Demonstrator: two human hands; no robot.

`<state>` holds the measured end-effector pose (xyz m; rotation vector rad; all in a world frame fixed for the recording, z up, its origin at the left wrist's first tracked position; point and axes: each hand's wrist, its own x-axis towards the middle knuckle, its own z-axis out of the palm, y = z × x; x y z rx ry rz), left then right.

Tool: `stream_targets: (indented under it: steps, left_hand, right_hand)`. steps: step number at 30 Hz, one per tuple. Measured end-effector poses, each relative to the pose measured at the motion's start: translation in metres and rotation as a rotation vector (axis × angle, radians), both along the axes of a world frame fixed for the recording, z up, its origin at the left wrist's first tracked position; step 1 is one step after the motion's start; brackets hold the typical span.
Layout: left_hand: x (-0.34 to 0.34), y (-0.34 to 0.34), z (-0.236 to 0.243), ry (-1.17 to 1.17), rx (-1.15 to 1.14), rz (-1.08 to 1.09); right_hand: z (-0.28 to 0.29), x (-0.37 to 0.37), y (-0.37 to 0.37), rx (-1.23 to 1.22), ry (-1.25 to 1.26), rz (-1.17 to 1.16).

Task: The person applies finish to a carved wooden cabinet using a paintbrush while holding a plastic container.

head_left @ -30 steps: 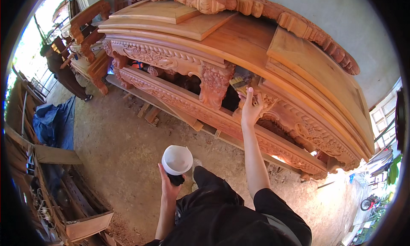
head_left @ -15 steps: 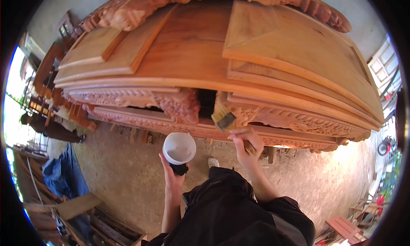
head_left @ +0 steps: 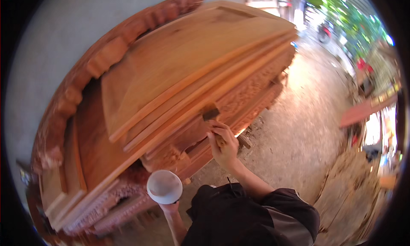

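Observation:
A flat paintbrush (head_left: 211, 113) with a dark ferrule is gripped in my right hand (head_left: 224, 147), its bristles up against the carved front of a large wooden cabinet (head_left: 166, 79), just under the edge of the top. My left hand (head_left: 171, 208) holds a white bowl (head_left: 165, 186) from beneath; most of its fingers are hidden under the bowl. The bowl is beside the cabinet's lower front, with its opening facing up. Carved relief (head_left: 252, 90) runs along the cabinet front below the moulded edge.
Loose panels (head_left: 171, 62) lie on the cabinet top, and a curved carved rail (head_left: 109, 53) runs along its back by the wall. Rough planks (head_left: 348, 190) lie at the right. A reddish board (head_left: 365, 111) and a motorbike (head_left: 324, 33) stand farther off.
My view has turned to the right, so the cabinet now slants across it. The brush has moved rightward along the carved front. The bowl stays in my left hand, now nearer the cabinet.

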<state>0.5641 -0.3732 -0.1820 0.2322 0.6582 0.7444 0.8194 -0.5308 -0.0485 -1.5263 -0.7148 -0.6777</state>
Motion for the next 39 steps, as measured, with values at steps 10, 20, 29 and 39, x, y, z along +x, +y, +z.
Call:
stream_targets:
  steps: [10, 20, 29, 39]
  left_hand:
    - [0.086, -0.021, 0.017, -0.361, 0.132, -0.783]
    - [0.069, -0.029, 0.035, -0.311, 0.153, -0.756]
    - [-0.001, -0.010, 0.028, -0.278, 0.054, -0.581]
    - [-0.053, 0.003, 0.031, -0.299, 0.045, -0.560]
  right_hand:
    - [-0.008, 0.012, -0.019, 0.311, 0.326, 0.295]
    - [-0.015, -0.012, -0.017, 0.265, 0.394, 0.490]
    - [-0.032, 0.054, -0.037, 0.505, 0.435, 0.141]
    - [-0.018, -0.039, 0.023, 0.323, 0.473, 0.501]
